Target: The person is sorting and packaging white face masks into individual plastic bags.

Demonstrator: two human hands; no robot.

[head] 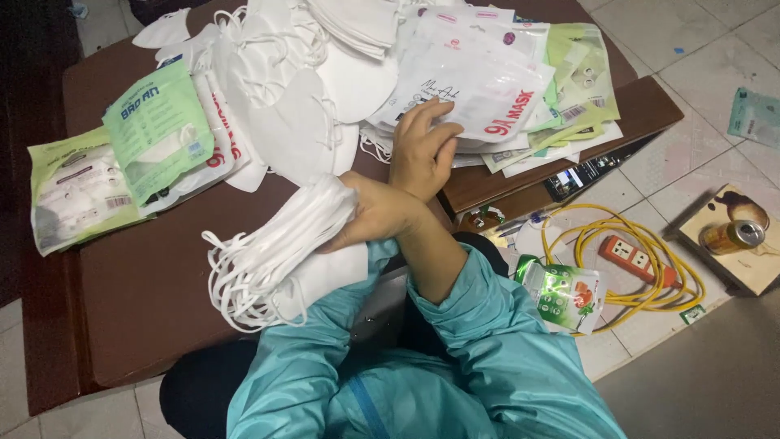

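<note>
My arms are crossed in teal sleeves. My right hand (370, 213) reaches to the left and grips a thick stack of white face masks (280, 244), their ear loops hanging down at the left. From under that forearm my left hand (422, 150) stretches up. Its fingers rest on a white mask pouch with red print (479, 85), the top one of a pile of pouches on the brown table (154, 284).
Loose white masks (292, 89) are heaped at the table's back. Green mask pouches (154, 134) lie at the left. On the tiled floor to the right are a yellow cable with an orange power strip (638, 260), a green packet (565, 294), a can (731, 236) and a phone (581, 177).
</note>
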